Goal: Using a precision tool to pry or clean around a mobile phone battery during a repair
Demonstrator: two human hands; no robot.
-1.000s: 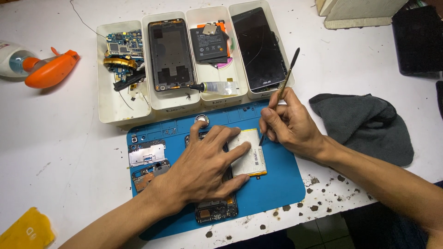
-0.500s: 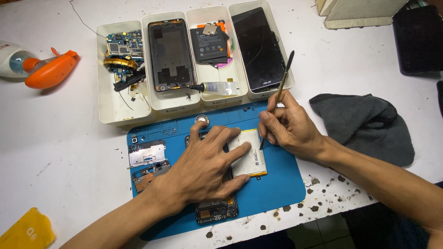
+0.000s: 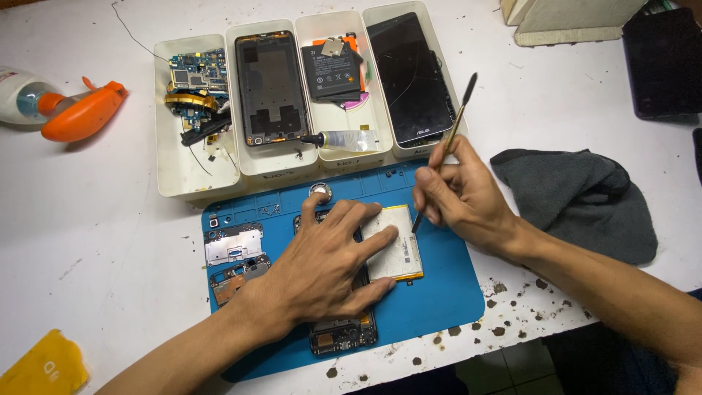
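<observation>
Since the earlier pictures the right hand (image 3: 462, 196) has barely shifted: it has stayed at the right edge of the white battery (image 3: 398, 245), and the thin pry tool (image 3: 443, 150) leans a little more upright than a second ago, its tip still at the battery's upper right edge. The fingers are clamped on the tool's lower shaft like a pen. The left hand (image 3: 322, 267) has kept its place, lying flat with fingers spread apart, pressing on the opened phone (image 3: 342, 333) and the battery's left part, gripping nothing.

The phone lies on the blue work mat (image 3: 439, 307), near the front edge of the white table (image 3: 95, 241). Most of the phone is hidden under the left hand; only its lower end with the circuit board and a sliver near the top show. Whether the battery sits in the phone or has lifted free cannot be told. Left of the hand, on the mat, lie two metal shield plates (image 3: 234, 245). Behind the mat stand four white bins (image 3: 191, 179). A grey cloth (image 3: 585, 197) lies to the right, and a yellow item (image 3: 44, 366) is cut off at the lower left corner.
</observation>
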